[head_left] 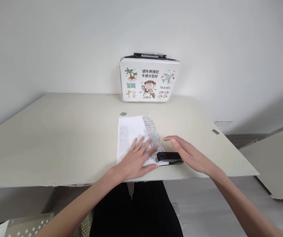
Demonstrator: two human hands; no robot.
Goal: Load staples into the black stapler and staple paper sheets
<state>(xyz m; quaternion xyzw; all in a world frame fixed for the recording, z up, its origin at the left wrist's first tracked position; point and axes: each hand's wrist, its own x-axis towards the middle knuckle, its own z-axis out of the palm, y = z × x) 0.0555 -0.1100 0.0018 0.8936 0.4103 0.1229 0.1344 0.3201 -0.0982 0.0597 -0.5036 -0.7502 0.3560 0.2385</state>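
Printed sheets of paper (128, 126) lie near the table's front edge, with a grey patterned strip along their right side. My left hand (138, 158) rests flat on them, fingers spread. A black stapler (167, 156) lies sideways at the lower right corner of the sheets, its front end over the paper. Beside and partly above the stapler's rear end is my right hand (188, 152), fingers stretched out and not wrapped round it. It hides the stapler's back; whether it touches cannot be made out.
Against the wall, a white case (148, 79) with cartoon prints and a black handle stands upright on the pale table (57, 141). Small grey staple strips (123, 114) lie behind the paper. Another grey strip (215, 131) is near the right edge.
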